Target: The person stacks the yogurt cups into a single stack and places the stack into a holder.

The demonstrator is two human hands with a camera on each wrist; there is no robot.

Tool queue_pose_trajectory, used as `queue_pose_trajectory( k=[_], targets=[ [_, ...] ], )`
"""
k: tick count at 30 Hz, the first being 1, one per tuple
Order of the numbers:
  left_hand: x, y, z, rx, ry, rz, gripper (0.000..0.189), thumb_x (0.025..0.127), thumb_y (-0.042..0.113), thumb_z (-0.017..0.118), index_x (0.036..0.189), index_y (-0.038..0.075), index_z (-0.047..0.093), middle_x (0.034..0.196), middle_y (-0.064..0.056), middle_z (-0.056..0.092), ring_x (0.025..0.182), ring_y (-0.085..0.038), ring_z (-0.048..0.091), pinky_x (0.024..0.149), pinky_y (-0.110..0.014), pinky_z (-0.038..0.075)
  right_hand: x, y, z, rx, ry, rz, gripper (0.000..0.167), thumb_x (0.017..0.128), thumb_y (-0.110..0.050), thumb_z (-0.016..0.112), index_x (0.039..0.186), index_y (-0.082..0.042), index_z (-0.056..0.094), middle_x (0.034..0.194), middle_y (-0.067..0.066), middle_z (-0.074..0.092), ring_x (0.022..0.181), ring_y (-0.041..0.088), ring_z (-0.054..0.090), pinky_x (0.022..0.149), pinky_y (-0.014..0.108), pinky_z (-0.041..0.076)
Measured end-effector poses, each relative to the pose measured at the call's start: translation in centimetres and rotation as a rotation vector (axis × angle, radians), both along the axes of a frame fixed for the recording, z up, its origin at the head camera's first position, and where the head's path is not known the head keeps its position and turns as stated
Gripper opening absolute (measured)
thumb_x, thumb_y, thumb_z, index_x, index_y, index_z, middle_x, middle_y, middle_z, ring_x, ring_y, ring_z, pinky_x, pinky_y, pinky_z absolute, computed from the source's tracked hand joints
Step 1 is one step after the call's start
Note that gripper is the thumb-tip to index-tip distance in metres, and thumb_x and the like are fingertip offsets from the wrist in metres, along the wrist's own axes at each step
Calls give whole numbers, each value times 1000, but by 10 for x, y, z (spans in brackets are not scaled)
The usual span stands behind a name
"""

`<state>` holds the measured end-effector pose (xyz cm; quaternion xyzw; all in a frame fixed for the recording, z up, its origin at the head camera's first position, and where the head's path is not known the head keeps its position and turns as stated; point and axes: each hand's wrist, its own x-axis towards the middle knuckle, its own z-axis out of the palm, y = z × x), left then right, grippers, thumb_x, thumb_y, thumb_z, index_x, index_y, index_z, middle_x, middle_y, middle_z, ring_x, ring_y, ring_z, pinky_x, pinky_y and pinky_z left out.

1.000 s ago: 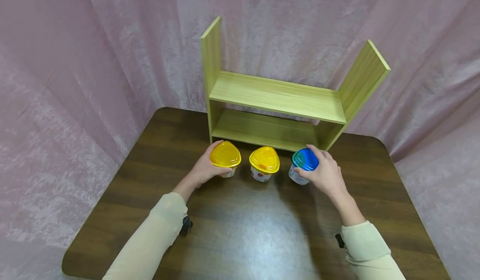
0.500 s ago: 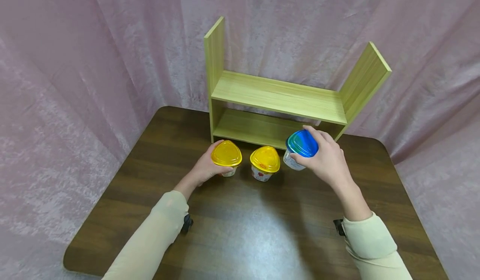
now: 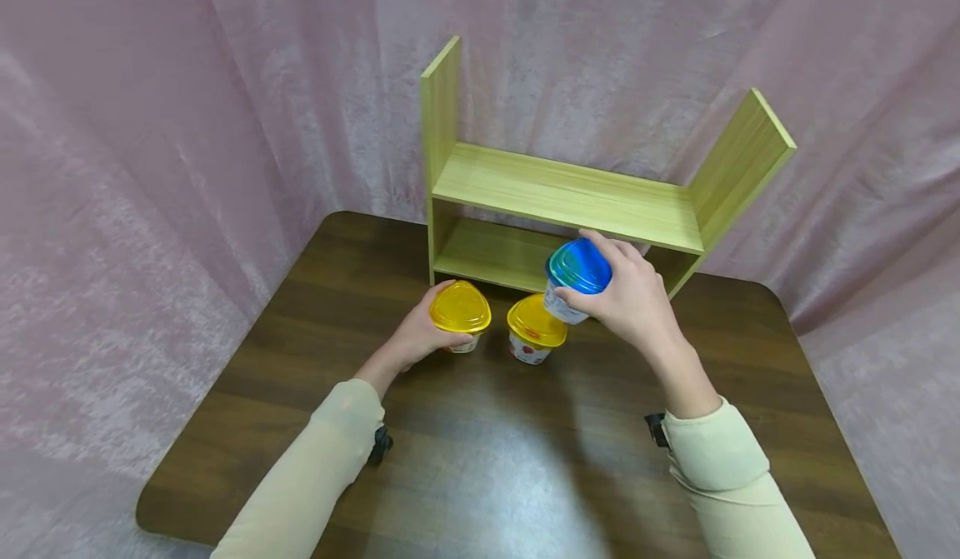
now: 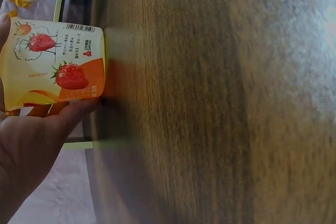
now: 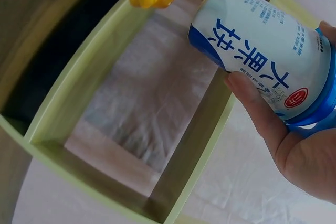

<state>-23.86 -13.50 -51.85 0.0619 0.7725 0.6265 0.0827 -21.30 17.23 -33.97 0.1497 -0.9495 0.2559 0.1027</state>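
My left hand [image 3: 417, 336] grips a yellow-lidded yogurt cup [image 3: 461, 307] on the table; in the left wrist view strawberries show on this cup's [image 4: 58, 64] side, with the thumb along its edge. Beside it stands a second yellow-lidded cup [image 3: 531, 344], untouched, its lid partly overlapped by what the right hand carries. My right hand [image 3: 633, 296] holds a blue-lidded yogurt cup [image 3: 564, 305] between thumb and fingers, raised off the table in front of the shelf. Blue characters cover that cup's [image 5: 262, 51] white wall in the right wrist view.
A light wooden shelf unit [image 3: 570, 201] with two boards and two upright sides stands at the back of the dark wooden table [image 3: 450, 459]. Pink curtains [image 3: 300, 84] hang behind and around it.
My right hand has lifted the blue-lidded cup from the table and moved it left and up, close to the middle yellow-lidded cup. The left hand stays on its cup.
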Motion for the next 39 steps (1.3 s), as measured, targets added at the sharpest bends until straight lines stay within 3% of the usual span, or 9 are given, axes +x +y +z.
queue_pose_trajectory(
  k=[5, 12, 18, 25, 31, 37, 39],
  targets=[
    [1, -1, 1, 7, -5, 3, 106, 71, 18, 95, 155, 29, 32, 135, -10, 54, 113, -31, 58, 84, -42, 56, -6, -16, 2, -10, -5, 22, 85, 79, -55, 81, 151, -26, 47, 142, 21, 51, 117, 42, 56, 92, 65, 47],
    [1, 0, 1, 1, 25, -2, 105, 72, 21, 95, 155, 25, 31, 135, -10, 54, 114, -30, 58, 94, -46, 53, -13, -42, 4, -2, -42, 58, 86, 79, -55, 81, 152, -28, 46, 145, 19, 49, 119, 41, 54, 98, 65, 43],
    [2, 0, 0, 21, 22, -4, 101, 73, 18, 93, 154, 25, 32, 131, -8, 56, 111, -30, 58, 92, -46, 53, -16, -64, 2, -1, -67, 111, 85, 81, -54, 80, 153, -29, 44, 146, 18, 48, 119, 41, 55, 99, 65, 43],
    [2, -2, 1, 47, -4, -25, 99, 77, 18, 91, 155, 25, 30, 134, -8, 53, 115, -30, 55, 93, -44, 54, -21, -86, -4, -8, -86, 162, 84, 82, -53, 79, 154, -28, 43, 146, 17, 47, 119, 41, 54, 100, 64, 42],
    [0, -4, 2, 32, -42, -47, 101, 81, 15, 88, 158, 22, 23, 140, -10, 49, 123, -31, 52, 103, -47, 48, -24, -98, -11, 2, -118, 196, 85, 82, -54, 78, 154, -28, 42, 146, 17, 48, 119, 40, 54, 99, 62, 42],
    [11, -4, 25, 22, -55, -64, 97, 83, 12, 86, 158, 18, 25, 140, -13, 49, 123, -33, 52, 100, -47, 50, -26, -108, -16, -9, -122, 214, 85, 81, -52, 79, 154, -27, 43, 145, 17, 49, 117, 39, 56, 101, 61, 41],
    [11, -4, 23, 26, -48, -59, 97, 83, 12, 86, 158, 20, 25, 140, -12, 50, 123, -32, 52, 100, -47, 50, -26, -111, -18, -10, -116, 214, 85, 81, -52, 79, 154, -27, 43, 144, 17, 49, 116, 39, 56, 101, 61, 41]
  ],
)
